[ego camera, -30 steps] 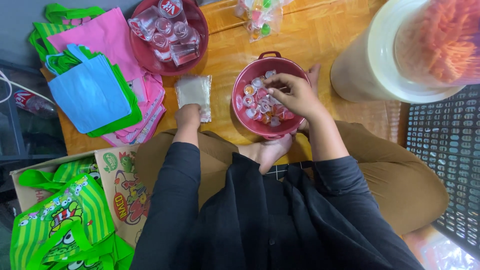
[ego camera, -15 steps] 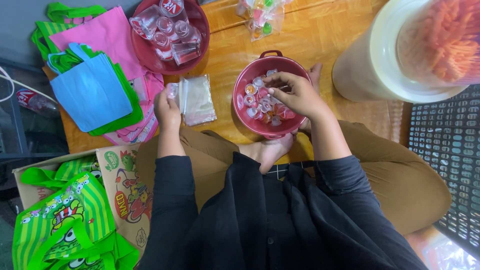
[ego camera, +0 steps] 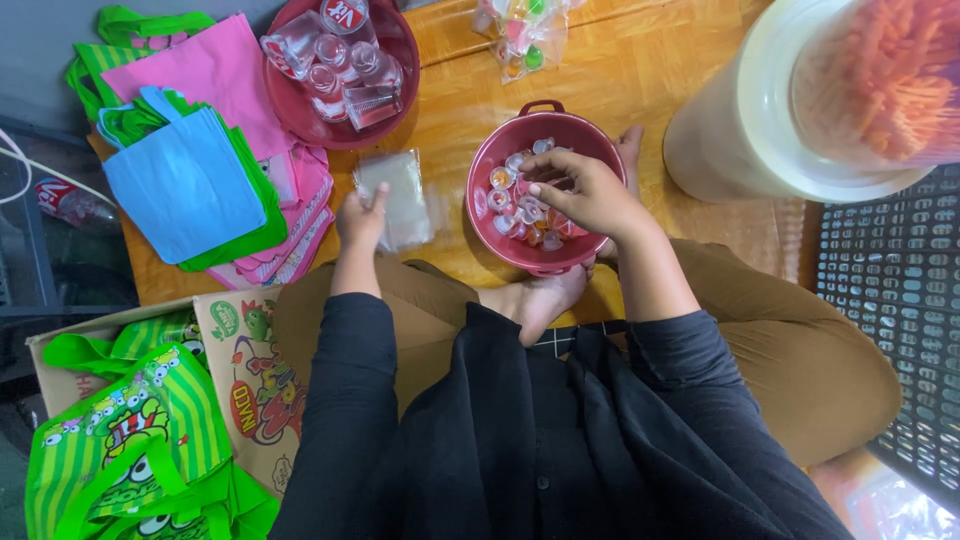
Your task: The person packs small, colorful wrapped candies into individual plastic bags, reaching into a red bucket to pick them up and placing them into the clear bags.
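Observation:
My left hand (ego camera: pixel 361 217) grips the edge of a small clear plastic bag (ego camera: pixel 396 197) lying on the wooden floor. My right hand (ego camera: pixel 577 192) reaches into a dark red bowl (ego camera: pixel 497 152) filled with several small jelly cups (ego camera: pixel 505 197), fingers curled over them; whether it grips one is hidden. The bowl rests in front of my crossed legs and bare foot (ego camera: pixel 540 297).
A second red bowl (ego camera: pixel 300 110) of clear plastic cups sits at the top left, beside pink, blue and green fabric bags (ego camera: pixel 190 180). A large plastic jar (ego camera: pixel 790 110) stands right, a black crate (ego camera: pixel 890 300) beyond. Green cartoon bags (ego camera: pixel 130 440) and a box lie lower left.
My left hand moved left from the bag's near side, then came back and took hold of its edge. My right hand stayed in the bowl of jelly cups.

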